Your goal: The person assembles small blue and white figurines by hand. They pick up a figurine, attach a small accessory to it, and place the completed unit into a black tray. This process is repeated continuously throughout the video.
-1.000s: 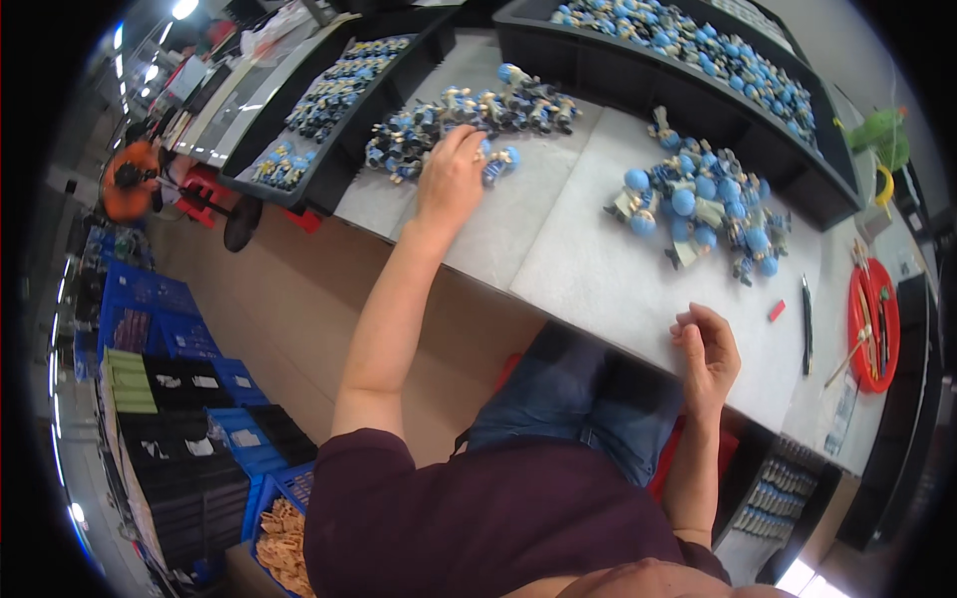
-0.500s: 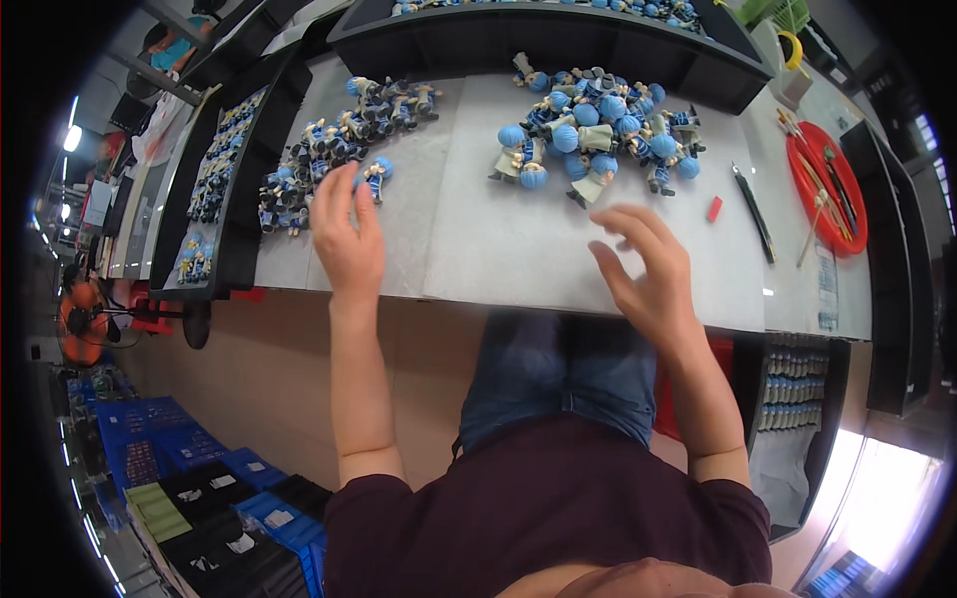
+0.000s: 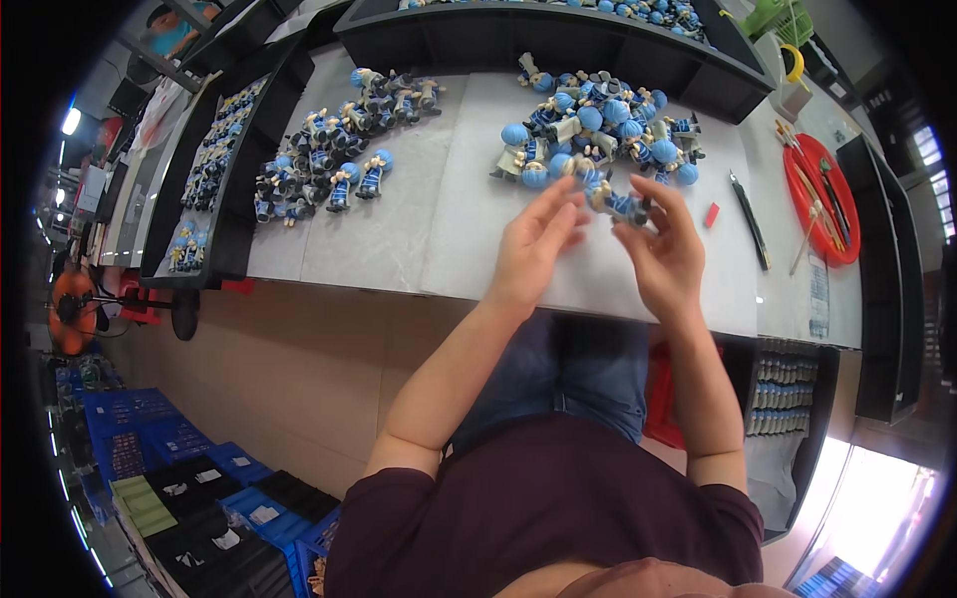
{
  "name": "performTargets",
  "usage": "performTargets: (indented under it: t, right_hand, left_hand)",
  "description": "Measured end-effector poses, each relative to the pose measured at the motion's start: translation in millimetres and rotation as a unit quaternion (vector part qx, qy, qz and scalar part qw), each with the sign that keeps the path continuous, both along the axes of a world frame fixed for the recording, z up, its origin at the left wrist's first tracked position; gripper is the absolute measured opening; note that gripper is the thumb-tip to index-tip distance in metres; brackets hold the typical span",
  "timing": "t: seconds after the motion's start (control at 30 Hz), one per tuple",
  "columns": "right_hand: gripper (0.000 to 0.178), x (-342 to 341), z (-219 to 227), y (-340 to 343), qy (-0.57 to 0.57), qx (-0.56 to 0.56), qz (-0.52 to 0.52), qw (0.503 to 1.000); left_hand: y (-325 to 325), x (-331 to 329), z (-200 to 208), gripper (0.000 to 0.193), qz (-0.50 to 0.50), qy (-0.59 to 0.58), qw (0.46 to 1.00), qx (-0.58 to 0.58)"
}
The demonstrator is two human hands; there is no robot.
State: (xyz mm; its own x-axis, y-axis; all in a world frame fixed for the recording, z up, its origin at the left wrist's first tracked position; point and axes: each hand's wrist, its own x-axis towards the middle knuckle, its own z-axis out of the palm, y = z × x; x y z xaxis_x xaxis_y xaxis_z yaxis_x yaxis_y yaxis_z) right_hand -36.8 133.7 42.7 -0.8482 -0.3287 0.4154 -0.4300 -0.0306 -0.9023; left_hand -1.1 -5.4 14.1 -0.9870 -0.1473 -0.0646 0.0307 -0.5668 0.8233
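My right hand point(image 3: 666, 247) pinches a small doll figurine point(image 3: 620, 205) in blue and white, slightly blurred, between thumb and fingers. Close on its left, my left hand point(image 3: 539, 245) has its fingers loosely stretched and seems to hold nothing. Just beyond both hands lies a heap of figurines point(image 3: 630, 130) with round light-blue heads, jumbled together on the white table covering. A second group of figurines point(image 3: 344, 135) spreads over the left part of the table, with two of them lying at its near edge.
A black tray point(image 3: 538, 50) of figurines stands at the back, another black tray point(image 3: 234, 189) at the left. To the right lie a red eraser-like block point(image 3: 712, 215), a black pen-like tool point(image 3: 750, 221) and a red round tray point(image 3: 845, 239) with tools.
My left hand has moved right, from the left group to beside my right hand. A figurine is now in my right hand, which was empty. Another figurine now lies beside the left group's near edge.
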Motion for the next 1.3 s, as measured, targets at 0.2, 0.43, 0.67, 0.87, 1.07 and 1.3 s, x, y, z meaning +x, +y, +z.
performTargets:
  t: [0.2, 0.43, 0.67, 0.87, 1.07, 1.3]
  right_hand:
    - [0.046, 18, -29, -2, -0.115, -0.048, 0.025, 0.992]
    - [0.032, 18, -31, 5, -0.137, -0.068, 0.045, 0.987]
    - [0.023, 18, -32, 6, -0.167, -0.067, 0.037, 0.983]
    - [0.023, 18, -32, 8, -0.169, -0.053, 0.040, 0.983]
    - [0.024, 18, -32, 8, -0.176, -0.052, 0.043, 0.982]
    - [0.025, 19, -31, 7, -0.160, -0.050, 0.053, 0.984]
  left_hand:
    - [3, -6, -6, 0.035, -0.017, 0.022, 0.999, 0.045]
    - [1, -6, -11, 0.030, -0.011, 0.045, 0.996, 0.074]
    - [0, -3, -10, 0.030, -0.023, 0.051, 0.996, 0.072]
    - [0, -2, -8, 0.029, -0.027, 0.052, 0.996, 0.069]
    - [0, -2, -10, 0.030, -0.034, 0.056, 0.996, 0.065]
    - [-1, -4, -11, 0.029, -0.027, 0.044, 0.995, 0.089]
